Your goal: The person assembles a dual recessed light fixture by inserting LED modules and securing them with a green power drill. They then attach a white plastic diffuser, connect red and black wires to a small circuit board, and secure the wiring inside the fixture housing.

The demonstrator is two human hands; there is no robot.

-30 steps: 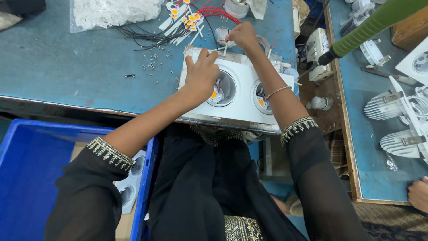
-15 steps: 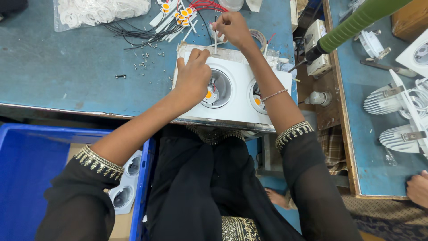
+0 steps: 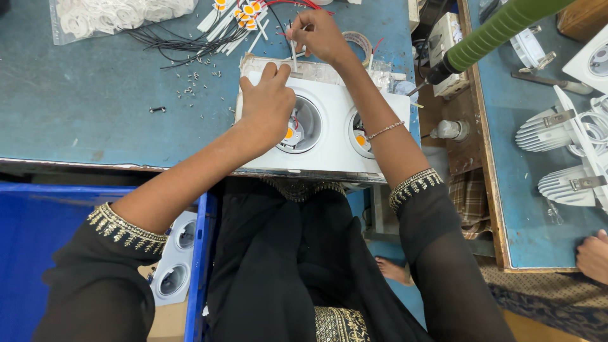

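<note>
Resting flat, fingers spread, the left hand (image 3: 269, 104) presses one white twin-recess light housing (image 3: 329, 136) at the blue counter (image 3: 95, 107) edge; two round openings counted. Right hand (image 3: 320, 35) pinches one thin screwdriver (image 3: 292, 54) at the housing's far rim.

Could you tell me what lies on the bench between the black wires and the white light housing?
Head view: small loose screws on blue bench between black wires and white housing.
</note>
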